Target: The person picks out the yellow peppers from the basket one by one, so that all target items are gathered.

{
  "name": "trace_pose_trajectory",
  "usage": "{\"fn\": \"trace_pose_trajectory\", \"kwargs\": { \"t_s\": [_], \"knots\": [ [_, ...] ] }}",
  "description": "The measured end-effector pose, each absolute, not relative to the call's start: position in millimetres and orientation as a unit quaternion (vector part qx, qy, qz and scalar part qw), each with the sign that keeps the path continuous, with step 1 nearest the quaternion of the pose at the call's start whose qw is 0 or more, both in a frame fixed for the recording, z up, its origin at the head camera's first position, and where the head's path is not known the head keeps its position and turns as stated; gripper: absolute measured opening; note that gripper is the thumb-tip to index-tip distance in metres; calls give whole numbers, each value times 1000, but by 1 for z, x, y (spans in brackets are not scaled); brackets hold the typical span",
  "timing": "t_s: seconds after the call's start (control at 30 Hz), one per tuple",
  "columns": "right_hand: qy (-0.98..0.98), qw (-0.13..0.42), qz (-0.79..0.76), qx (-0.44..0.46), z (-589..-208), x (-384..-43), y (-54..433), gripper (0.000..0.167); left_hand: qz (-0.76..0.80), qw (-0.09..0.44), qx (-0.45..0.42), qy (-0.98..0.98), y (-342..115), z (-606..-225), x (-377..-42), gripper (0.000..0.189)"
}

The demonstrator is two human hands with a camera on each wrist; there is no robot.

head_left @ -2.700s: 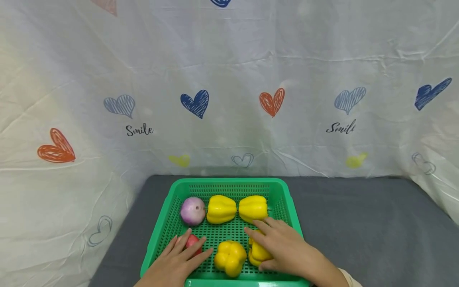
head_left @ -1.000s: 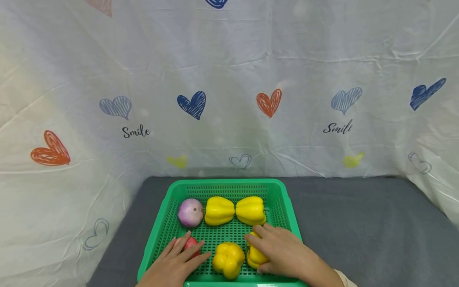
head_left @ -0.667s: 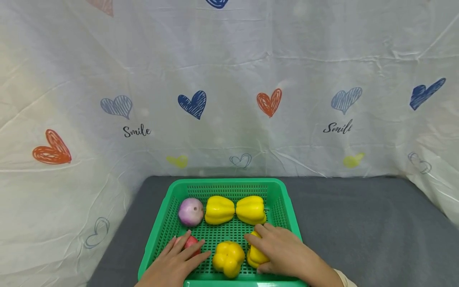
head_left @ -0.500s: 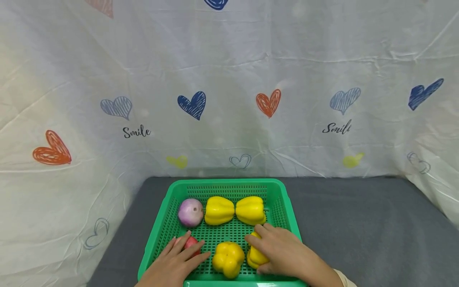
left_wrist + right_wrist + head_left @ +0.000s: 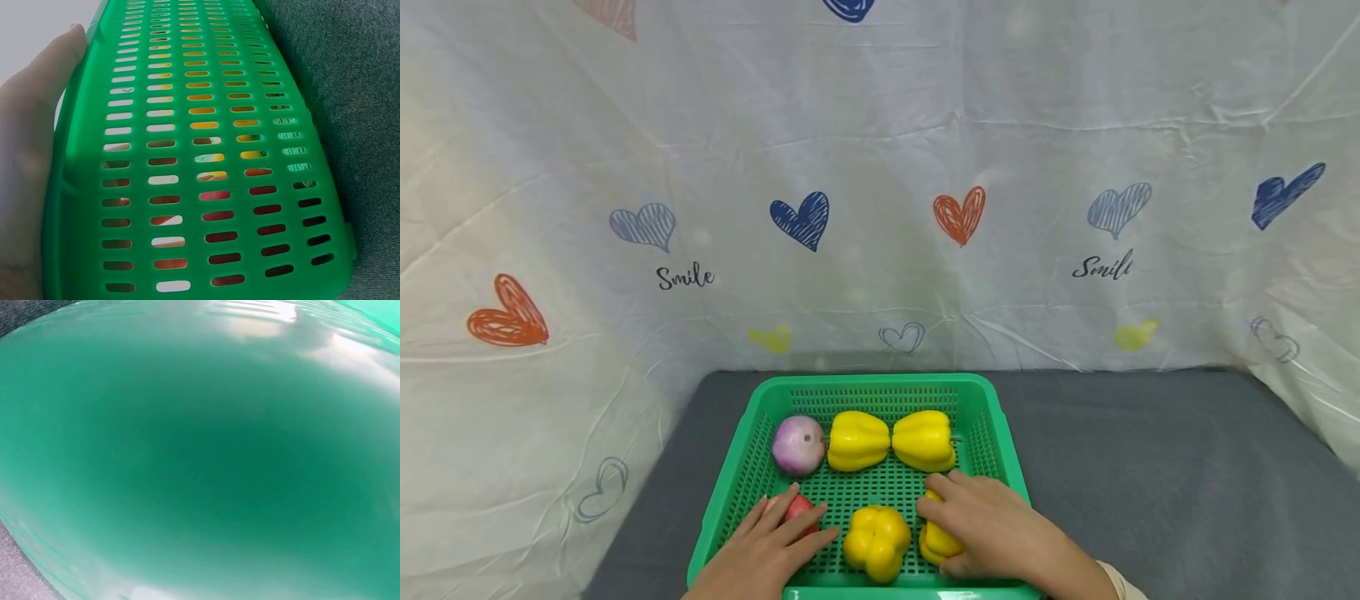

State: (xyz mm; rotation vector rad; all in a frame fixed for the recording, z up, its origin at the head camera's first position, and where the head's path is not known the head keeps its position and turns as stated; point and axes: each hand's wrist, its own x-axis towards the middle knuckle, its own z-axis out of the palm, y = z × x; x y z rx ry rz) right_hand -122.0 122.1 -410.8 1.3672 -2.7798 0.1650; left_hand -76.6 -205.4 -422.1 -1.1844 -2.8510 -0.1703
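A green perforated basket [image 5: 872, 380] stands in front of me in the head view. My left hand [image 5: 762, 548] lies over a round red fruit or vegetable [image 5: 802, 508], fingers spread and fairly straight; most of that item is hidden. At the basket's near right, my right hand [image 5: 996, 531] grips a yellow bell pepper [image 5: 937, 543], fingers curled over its top and thumb at its near side. Another yellow bell pepper [image 5: 877, 542] sits between the hands. In the left wrist view, the left hand [image 5: 28, 131] reaches over the basket's slotted wall [image 5: 140, 212]. Blurred green basket wall [image 5: 200, 456] fills the right wrist view.
Along the basket's far side lie a purple onion [image 5: 798, 446] and two yellow bell peppers, one in the middle [image 5: 858, 441] and one to the right [image 5: 923, 440]. A dark grey cloth [image 5: 1135, 467] covers the table. Behind hangs a white curtain [image 5: 865, 100] printed with hearts.
The right hand's fingers have drawn in round the near-right bell pepper, and that pepper has shifted very slightly right. The left hand keeps its place. The head view has drifted a little.
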Motion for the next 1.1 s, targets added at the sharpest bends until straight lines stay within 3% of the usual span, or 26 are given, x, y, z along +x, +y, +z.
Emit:
{"fn": "trace_pose_trajectory", "kwargs": {
  "t_s": [0.37, 0.93, 1.1],
  "knots": [
    [-898, 8, 85, 432, -406, -119, 124, 60, -60, 33, -388, -919, -206, -422, -77, 74],
    [-895, 28, 106, 433, -407, -120, 122, 50, -84, 3, -376, -923, -205, -420, -76, 73],
    [-892, 23, 98, 441, -405, -121, 123, 55, -90, 1, -368, -925, -203, -419, -75, 66]
  ]
}}
